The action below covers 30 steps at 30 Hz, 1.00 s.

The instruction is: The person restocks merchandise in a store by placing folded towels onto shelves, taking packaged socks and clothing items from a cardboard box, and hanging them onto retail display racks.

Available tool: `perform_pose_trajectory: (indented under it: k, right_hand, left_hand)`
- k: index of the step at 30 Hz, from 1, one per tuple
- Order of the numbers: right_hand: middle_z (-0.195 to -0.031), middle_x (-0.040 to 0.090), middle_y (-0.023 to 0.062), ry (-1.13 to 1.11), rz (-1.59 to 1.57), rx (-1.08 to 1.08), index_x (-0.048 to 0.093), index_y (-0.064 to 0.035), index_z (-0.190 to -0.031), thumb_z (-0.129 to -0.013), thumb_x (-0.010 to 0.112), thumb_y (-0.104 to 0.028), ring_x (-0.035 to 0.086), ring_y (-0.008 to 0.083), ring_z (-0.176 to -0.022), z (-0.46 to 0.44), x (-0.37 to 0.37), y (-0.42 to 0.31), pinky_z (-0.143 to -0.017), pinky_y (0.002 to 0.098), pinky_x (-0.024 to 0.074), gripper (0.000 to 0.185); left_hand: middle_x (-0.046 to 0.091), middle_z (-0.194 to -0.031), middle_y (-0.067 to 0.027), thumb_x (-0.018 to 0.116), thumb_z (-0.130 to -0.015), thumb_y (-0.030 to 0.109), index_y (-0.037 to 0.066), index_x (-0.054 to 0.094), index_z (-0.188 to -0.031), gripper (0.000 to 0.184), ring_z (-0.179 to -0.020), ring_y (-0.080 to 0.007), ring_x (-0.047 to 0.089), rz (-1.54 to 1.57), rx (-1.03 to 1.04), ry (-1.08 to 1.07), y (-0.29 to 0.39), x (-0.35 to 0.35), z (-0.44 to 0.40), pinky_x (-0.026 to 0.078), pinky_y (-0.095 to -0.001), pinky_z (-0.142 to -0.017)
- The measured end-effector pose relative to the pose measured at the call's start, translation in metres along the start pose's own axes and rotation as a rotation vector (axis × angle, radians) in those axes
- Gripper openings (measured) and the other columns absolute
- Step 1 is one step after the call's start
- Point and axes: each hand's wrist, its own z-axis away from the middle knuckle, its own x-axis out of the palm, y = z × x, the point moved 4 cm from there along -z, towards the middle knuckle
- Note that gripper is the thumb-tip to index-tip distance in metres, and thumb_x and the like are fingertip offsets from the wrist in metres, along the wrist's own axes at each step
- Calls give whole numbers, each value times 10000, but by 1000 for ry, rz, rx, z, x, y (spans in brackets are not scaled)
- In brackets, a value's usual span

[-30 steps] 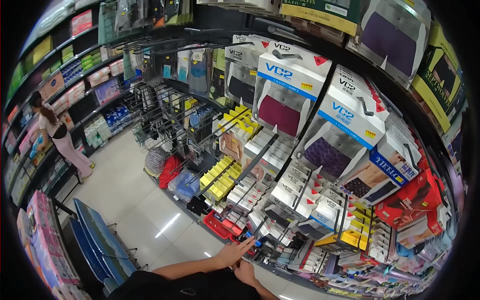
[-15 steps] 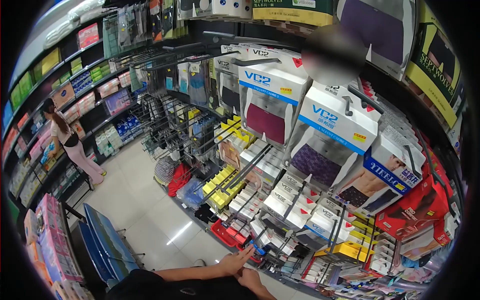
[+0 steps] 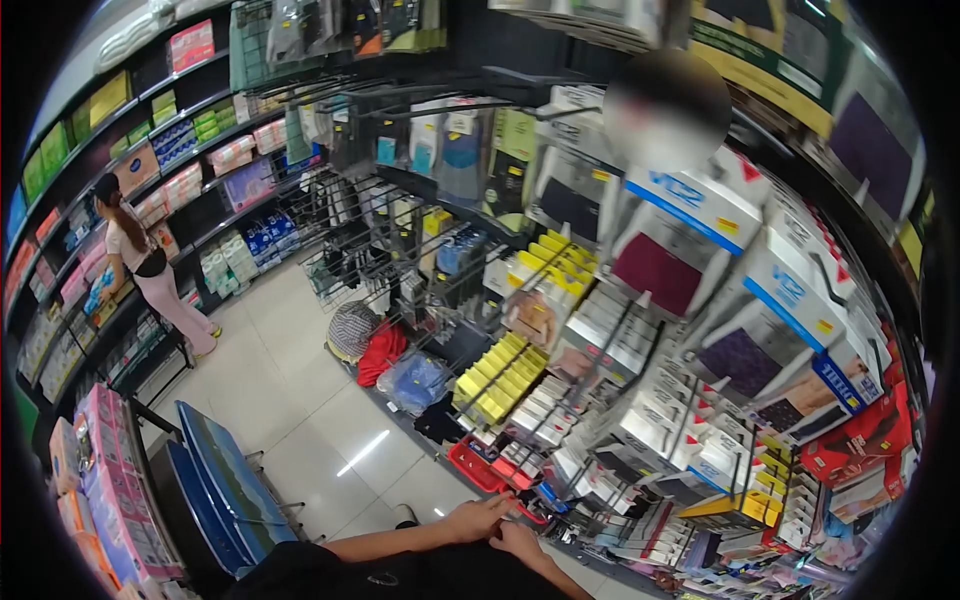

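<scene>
My left hand (image 3: 478,520) is at the bottom centre of the view, its fingers stretched out towards the shelf, with nothing visible in it. Close against it on the right is my right hand (image 3: 515,541); its fingers are too small and partly hidden to make out. Just beyond both hands sit a red basket (image 3: 474,466) and small packs on the lowest part of the rack. White underwear boxes (image 3: 655,415) hang in rows on hooks to the upper right, beside yellow-topped boxes (image 3: 500,380).
A person (image 3: 150,265) stands at the left shelves. Blue folded boards (image 3: 225,480) and pink packs (image 3: 115,480) are at the lower left. A blue plastic bag (image 3: 415,382), red cloth (image 3: 381,352) and checked item (image 3: 353,328) lie at the rack's base. Metal hooks project into the aisle.
The view has swung left, so the boxes and racks now appear farther right. My hands stay close together and appear slightly farther right and lower.
</scene>
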Motion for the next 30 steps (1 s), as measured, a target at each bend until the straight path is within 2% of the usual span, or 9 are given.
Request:
perform_pose_trajectory:
  k: [4, 9, 10, 12, 15, 20, 23, 27, 30]
  right_hand:
    - [-815, 685, 177, 53, 3, -93, 655, -64, -869, -805, 651, -338, 671, 363, -784, -54, 32, -33, -735, 472, 533, 281]
    - [-753, 668, 149, 39, -90, -71, 660, -73, -881, -879, 622, -355, 658, 324, -708, -79, 30, -92, -649, 413, 512, 285]
    - [-745, 664, 153, 31, -102, -56, 655, -55, -888, -889, 621, -330, 657, 313, -699, -80, 26, -103, -639, 407, 510, 278]
    - [-736, 662, 152, 99, -223, 20, 646, -38, -894, -893, 628, -281, 658, 301, -681, -78, 28, -105, -623, 395, 510, 244]
    - [-735, 664, 148, 164, -247, 143, 635, -26, -879, -884, 642, -216, 666, 281, -660, -71, 40, -105, -620, 378, 518, 190]
    - [-777, 657, 126, 136, -289, 316, 597, -60, -887, -884, 628, -232, 654, 320, -745, -53, 66, -116, -687, 425, 512, 174]
    - [-774, 664, 127, 157, -314, 336, 606, -49, -908, -886, 630, -217, 662, 300, -732, -43, 76, -120, -683, 404, 517, 171]
    - [-781, 678, 130, 145, -364, 404, 612, -31, -944, -895, 626, -199, 673, 284, -719, -22, 89, -111, -690, 380, 530, 176]
    - [-796, 682, 131, 147, -389, 443, 608, -30, -955, -896, 626, -201, 676, 283, -727, -5, 96, -100, -701, 379, 533, 182]
  left_hand:
    - [591, -1197, -217, 572, -858, 211, 119, 426, -1340, 512, -938, -423, 640, 121, -76, 32, -64, -16, 32, 526, -491, -790]
    - [659, -1059, -208, 562, -803, 152, 51, 584, -1223, 433, -927, -370, 653, 93, -274, 82, -144, -36, 95, 509, -468, -831]
    - [677, -991, -206, 580, -805, 208, 50, 633, -1130, 366, -902, -359, 664, 88, -477, 29, -148, -55, 110, 517, -472, -801]
    - [692, -935, -189, 609, -820, 332, 61, 671, -1038, 354, -878, -350, 675, 10, -596, -175, -170, -63, 141, 526, -469, -768]
    - [704, -955, -174, 620, -818, 545, 34, 692, -975, 539, -909, -336, 682, -25, -745, -445, -198, -53, 191, 531, -454, -786]
    - [690, -999, -201, 619, -829, 513, 37, 683, -983, 504, -967, -348, 665, 13, -662, -690, -218, -33, 233, 518, -457, -852]
    - [682, -935, -210, 598, -837, 411, 44, 699, -918, 389, -914, -381, 660, 17, -429, -643, -230, -4, 246, 524, -487, -815]
    - [682, -919, -203, 601, -817, 380, 50, 703, -866, 349, -909, -384, 655, 79, -398, -681, -234, 10, 252, 522, -485, -811]
    - [681, -984, -221, 653, -807, 413, 25, 656, -961, 418, -978, -386, 649, 42, -432, -852, -220, -3, 247, 508, -473, -876]
